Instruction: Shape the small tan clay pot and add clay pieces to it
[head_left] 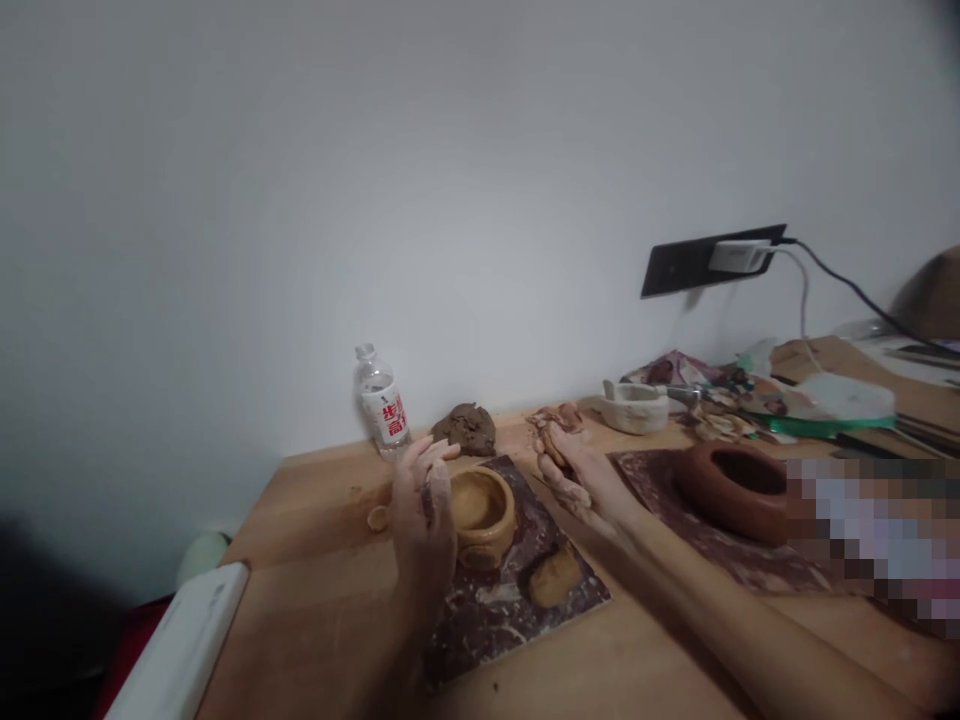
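A tan clay bowl (506, 520) with a thick rim stands on a dark, clay-smeared board (517, 625). Beside its left wall is my left hand (429, 510), fingers stretched out and nothing seen in them; whether it touches the bowl I cannot tell. To the right of the bowl, above the board's edge, my right hand (574, 480) has its fingers closed round a small piece of tan clay (555, 447). A flattened tan clay lump (555, 577) lies on the board's near right part. Left of my left hand sits a small round clay piece (379, 518).
Near the wall stand a water bottle (386, 410), a dark brown clay lump (469, 428), reddish clay scraps (566, 415) and a pale clay pot (635, 408). At right, a red-brown clay ring form (697, 490) rests on a second board (652, 480). A white case (184, 640) is at left.
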